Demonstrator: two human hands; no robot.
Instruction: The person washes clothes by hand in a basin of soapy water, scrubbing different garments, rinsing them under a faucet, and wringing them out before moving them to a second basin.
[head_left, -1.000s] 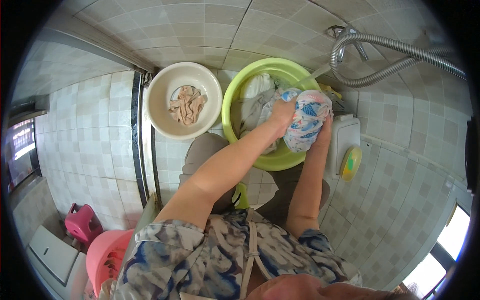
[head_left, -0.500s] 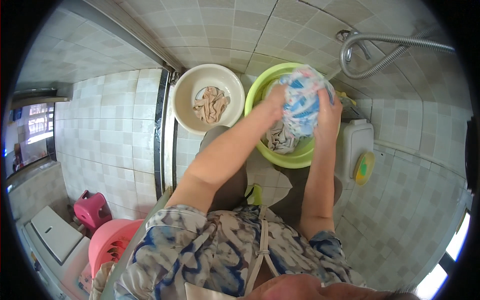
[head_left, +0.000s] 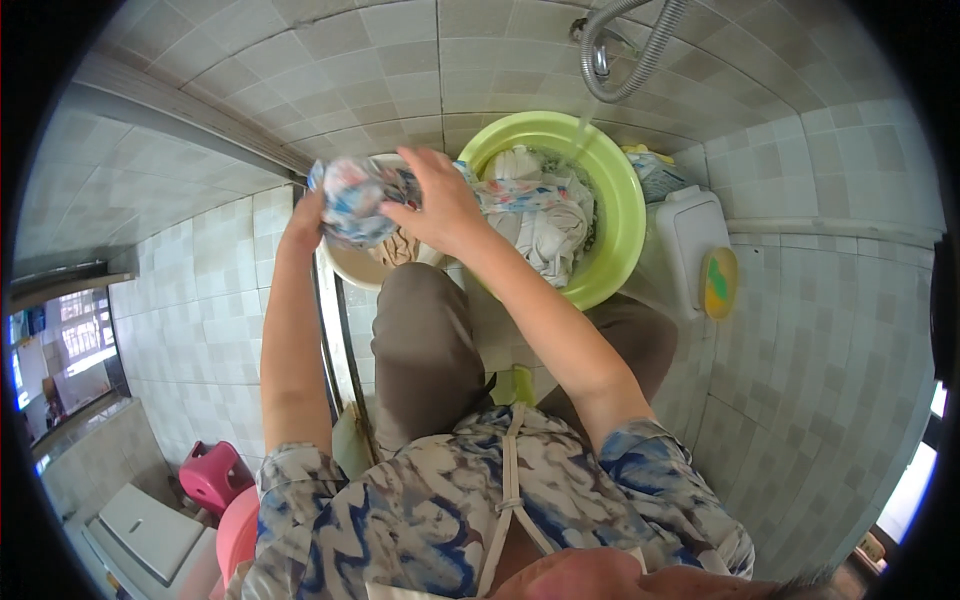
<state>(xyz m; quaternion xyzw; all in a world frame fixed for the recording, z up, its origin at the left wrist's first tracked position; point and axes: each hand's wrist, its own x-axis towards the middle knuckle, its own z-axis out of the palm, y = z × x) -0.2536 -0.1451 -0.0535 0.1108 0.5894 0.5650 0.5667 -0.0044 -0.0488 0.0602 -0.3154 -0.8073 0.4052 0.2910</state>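
Observation:
A bunched wet cloth, white with blue and red patterning, is held above the cream basin. My left hand grips its left side. Close to its right side is my right hand, thumb and fingers spread apart. Inside the cream basin a beige cloth shows partly below the bundle. The green basin at the right holds water and soaked white laundry. Across that laundry lies a strip of similarly patterned cloth; whether it joins the bundle is hidden behind my right hand.
Water runs from a wall tap with a metal hose into the green basin. Right of it stand a white lidded bin and a yellow-green oval dish. A pink stool is at the lower left.
The patterned cloth has moved left from over the green basin to over the cream one, with both hands. My right hand's fingers have spread. The view has shifted; water now runs.

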